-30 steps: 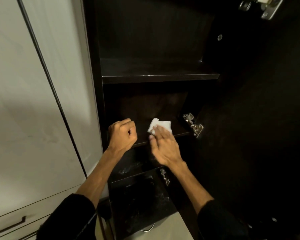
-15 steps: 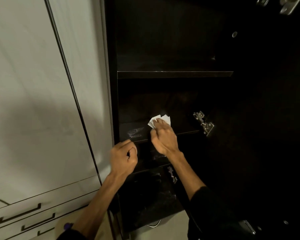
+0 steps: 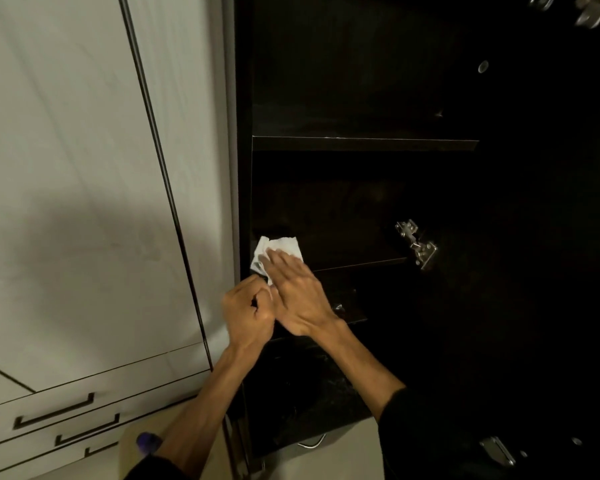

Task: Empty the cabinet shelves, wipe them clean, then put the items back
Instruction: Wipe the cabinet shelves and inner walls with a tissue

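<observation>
A dark cabinet stands open with bare shelves. My right hand presses a white cloth with straight fingers onto the left end of the middle shelf. My left hand is a fist, curled with nothing visible in it, just below and left of the right hand by the cabinet's left edge. The upper shelf shows nothing on it. A lower shelf edge sits under my right hand.
The open dark door on the right carries metal hinges. White closed cabinet fronts fill the left, with drawers and dark handles below. A purple object lies at the bottom left.
My right hand slid the cloth leftward along the middle shelf to its left end. My left fist dropped from the shelf edge and now sits against the right hand.
</observation>
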